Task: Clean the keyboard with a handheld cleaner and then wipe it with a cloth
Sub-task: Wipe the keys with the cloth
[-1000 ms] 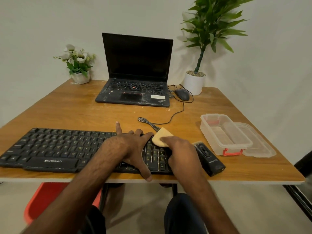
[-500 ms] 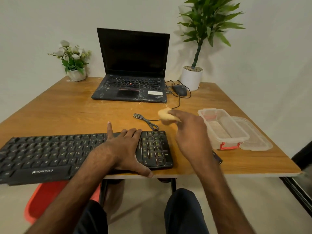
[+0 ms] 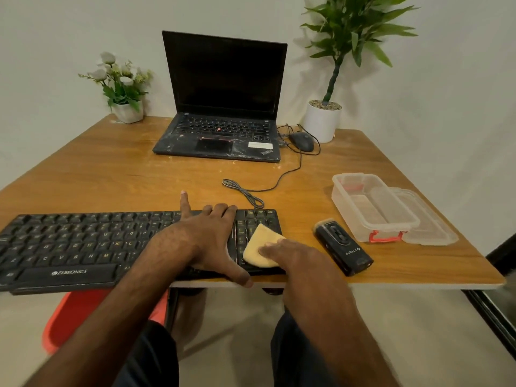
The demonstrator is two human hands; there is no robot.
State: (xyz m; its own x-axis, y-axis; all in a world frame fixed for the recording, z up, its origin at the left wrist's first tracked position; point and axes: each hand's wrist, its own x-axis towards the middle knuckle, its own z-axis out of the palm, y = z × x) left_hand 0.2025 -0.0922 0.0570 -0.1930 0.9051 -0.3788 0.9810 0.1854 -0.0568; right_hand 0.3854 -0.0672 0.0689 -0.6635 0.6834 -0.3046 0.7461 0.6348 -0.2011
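A black keyboard [image 3: 83, 247] lies along the table's front edge. My left hand [image 3: 206, 238] rests flat on its right half, fingers spread, thumb hanging over the front rim. A folded yellow cloth [image 3: 261, 247] sits on the number pad at the keyboard's right end. My right hand [image 3: 290, 252] presses down on the cloth with its fingers laid on top; the cloth's near right corner is hidden under the hand. The black handheld cleaner [image 3: 343, 245] lies on the table just right of the keyboard, touched by neither hand.
A clear plastic box [image 3: 371, 208] with its lid beside it stands at the right. An open laptop [image 3: 223, 107], a mouse [image 3: 301, 141] with a trailing cable [image 3: 245, 191], and two potted plants stand at the back. A red stool [image 3: 83, 311] shows under the table.
My right hand lifted the cloth off the keyboard toward the box, then brought it back down onto the number pad. The left hand stayed on the keys. The view shifted.
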